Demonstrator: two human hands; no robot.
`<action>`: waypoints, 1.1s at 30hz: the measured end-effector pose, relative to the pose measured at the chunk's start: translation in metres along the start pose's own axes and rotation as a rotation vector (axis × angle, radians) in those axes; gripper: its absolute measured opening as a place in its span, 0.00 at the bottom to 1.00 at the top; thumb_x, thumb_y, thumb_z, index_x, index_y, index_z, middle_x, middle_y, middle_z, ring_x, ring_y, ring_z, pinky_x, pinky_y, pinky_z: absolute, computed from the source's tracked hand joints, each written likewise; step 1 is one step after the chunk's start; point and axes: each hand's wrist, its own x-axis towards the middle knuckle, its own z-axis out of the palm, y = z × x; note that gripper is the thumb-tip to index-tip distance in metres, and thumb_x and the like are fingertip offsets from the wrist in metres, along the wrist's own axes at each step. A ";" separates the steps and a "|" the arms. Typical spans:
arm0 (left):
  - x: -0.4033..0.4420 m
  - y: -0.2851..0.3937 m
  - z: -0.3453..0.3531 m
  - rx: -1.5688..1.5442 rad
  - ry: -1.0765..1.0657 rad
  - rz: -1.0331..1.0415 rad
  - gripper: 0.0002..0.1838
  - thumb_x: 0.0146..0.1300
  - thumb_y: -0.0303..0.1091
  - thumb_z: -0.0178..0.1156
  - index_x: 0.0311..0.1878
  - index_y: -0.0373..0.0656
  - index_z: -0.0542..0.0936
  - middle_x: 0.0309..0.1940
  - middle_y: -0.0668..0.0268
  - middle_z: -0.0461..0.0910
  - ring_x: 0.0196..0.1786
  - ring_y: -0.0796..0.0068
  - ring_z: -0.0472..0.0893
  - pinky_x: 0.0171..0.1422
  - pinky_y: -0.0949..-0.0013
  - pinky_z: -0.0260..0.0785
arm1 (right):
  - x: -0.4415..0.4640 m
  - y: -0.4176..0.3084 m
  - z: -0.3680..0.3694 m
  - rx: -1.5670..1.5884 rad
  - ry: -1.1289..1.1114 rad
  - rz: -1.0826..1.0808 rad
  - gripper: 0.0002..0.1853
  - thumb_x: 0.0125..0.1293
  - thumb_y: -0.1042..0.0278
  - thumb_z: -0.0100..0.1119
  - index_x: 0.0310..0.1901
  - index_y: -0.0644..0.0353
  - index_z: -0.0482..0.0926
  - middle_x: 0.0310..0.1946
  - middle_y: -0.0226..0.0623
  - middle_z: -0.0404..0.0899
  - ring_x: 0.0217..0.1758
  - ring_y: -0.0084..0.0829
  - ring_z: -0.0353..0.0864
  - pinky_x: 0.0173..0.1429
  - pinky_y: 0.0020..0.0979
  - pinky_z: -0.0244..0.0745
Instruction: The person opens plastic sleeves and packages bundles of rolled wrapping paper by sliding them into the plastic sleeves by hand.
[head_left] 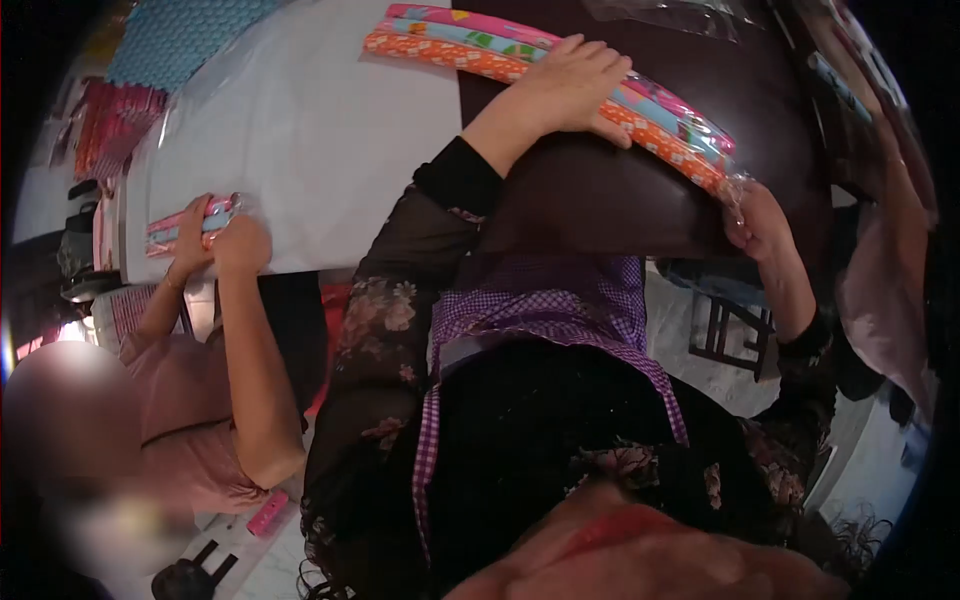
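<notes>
A pack of several slim wrapping paper rolls (450, 42) in clear plastic lies slantwise over the table; pink, blue and orange patterns show. My left hand (565, 88) lies across the pack near its middle, fingers over the far side and thumb along the near side. At the pack's right end, my right hand (760, 220) is closed on the gathered plastic wrapper (738, 195). Its fingertips are partly hidden.
To the left, a co-worker's hands (240, 240) hold a similar pack (160, 238) at the table edge. White sheeting (300, 140) covers the table's left part; the dark tabletop (600, 200) shows on the right. Blue rolls (180, 40) are stacked at the far left, and clear plastic (680, 15) lies at the back.
</notes>
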 end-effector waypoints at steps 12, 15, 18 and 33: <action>-0.002 0.002 -0.007 -0.071 -0.032 0.018 0.56 0.42 0.73 0.64 0.65 0.34 0.67 0.62 0.54 0.70 0.70 0.58 0.64 0.77 0.54 0.49 | 0.018 0.007 -0.013 0.261 -0.094 0.085 0.09 0.68 0.62 0.53 0.31 0.55 0.74 0.10 0.21 0.63 0.06 0.16 0.54 0.10 0.22 0.48; 0.000 0.002 -0.009 -0.076 -0.033 0.023 0.57 0.41 0.72 0.64 0.65 0.34 0.67 0.62 0.54 0.70 0.70 0.59 0.64 0.77 0.54 0.49 | 0.005 -0.003 0.009 0.226 -0.070 0.044 0.09 0.70 0.68 0.45 0.30 0.55 0.71 0.10 0.22 0.61 0.07 0.17 0.56 0.10 0.21 0.49; 0.003 0.008 -0.009 -0.060 -0.067 0.020 0.57 0.42 0.72 0.65 0.66 0.34 0.66 0.62 0.54 0.70 0.70 0.58 0.64 0.77 0.54 0.49 | 0.002 -0.003 0.024 0.177 0.049 0.006 0.10 0.65 0.62 0.59 0.29 0.54 0.72 0.10 0.22 0.62 0.08 0.16 0.55 0.11 0.22 0.49; 0.007 0.009 0.005 -0.048 -0.001 0.013 0.59 0.39 0.71 0.67 0.68 0.36 0.65 0.67 0.51 0.66 0.71 0.53 0.62 0.76 0.55 0.52 | -0.006 0.001 0.005 -0.086 0.179 -0.208 0.14 0.68 0.63 0.59 0.48 0.65 0.78 0.17 0.27 0.70 0.13 0.15 0.61 0.14 0.21 0.51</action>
